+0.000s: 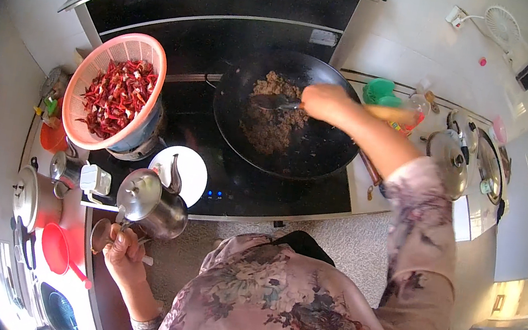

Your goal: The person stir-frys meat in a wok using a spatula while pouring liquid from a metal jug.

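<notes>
In the large black wok [320,148] lies a heap of brown crumbly food [271,130], perhaps minced meat. My right hand [323,101] grips a spatula [269,101] over the wok, its blade against the food. A blurred wooden handle [392,114] sticks out behind that hand. Lower left, my left hand [125,249] is closed around the handle of a lidded metal kettle [160,208]. The kettle is off the stove's front edge, its spout [175,172] above a white plate [196,173].
A pink colander [76,85] of red dried chillies [118,97] rests on a blue container [138,131] left of the wok. A red ladle [58,249] and a lidded pot [31,197] sit on the left counter. Pot lids [449,162] stand at right.
</notes>
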Available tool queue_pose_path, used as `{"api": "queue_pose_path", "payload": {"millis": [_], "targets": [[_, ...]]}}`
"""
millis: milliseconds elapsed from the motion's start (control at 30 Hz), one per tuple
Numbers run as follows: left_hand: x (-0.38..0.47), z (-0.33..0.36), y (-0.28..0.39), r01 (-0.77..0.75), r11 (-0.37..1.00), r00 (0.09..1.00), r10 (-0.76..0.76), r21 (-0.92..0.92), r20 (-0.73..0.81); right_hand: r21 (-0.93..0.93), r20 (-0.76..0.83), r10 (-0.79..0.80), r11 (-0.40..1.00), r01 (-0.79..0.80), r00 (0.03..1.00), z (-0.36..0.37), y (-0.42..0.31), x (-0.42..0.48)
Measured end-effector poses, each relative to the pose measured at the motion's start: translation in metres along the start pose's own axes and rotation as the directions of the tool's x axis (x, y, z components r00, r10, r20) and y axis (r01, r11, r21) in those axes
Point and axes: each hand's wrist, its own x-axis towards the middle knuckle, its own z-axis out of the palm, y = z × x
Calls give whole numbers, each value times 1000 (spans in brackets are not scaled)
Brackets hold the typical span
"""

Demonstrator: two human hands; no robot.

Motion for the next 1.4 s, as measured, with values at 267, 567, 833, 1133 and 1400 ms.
{"api": "queue_pose_path", "payload": {"millis": [267, 567, 833, 1133, 1400], "targets": [[-6, -5, 2, -20, 1000, 999, 19, -19, -30, -81, 119, -36, 996, 46, 992, -32, 19, -26], [-1, 1, 6, -31, 999, 999, 31, 7, 26, -96, 119, -27, 995, 39, 992, -18, 1, -34], [-1, 5, -1, -22, 999, 1000, 22, 34, -3, -153, 11, 17, 988, -16, 1000, -10, 10, -8], [-8, -5, -1, -59, 998, 997, 60, 25, -41, -232, 186, -64, 967, 107, 981, -42, 29, -59], [-7, 1, 6, -38, 998, 999, 39, 41, -18, 50, 69, -114, 993, 111, 991, 36, 1, -47]]}}
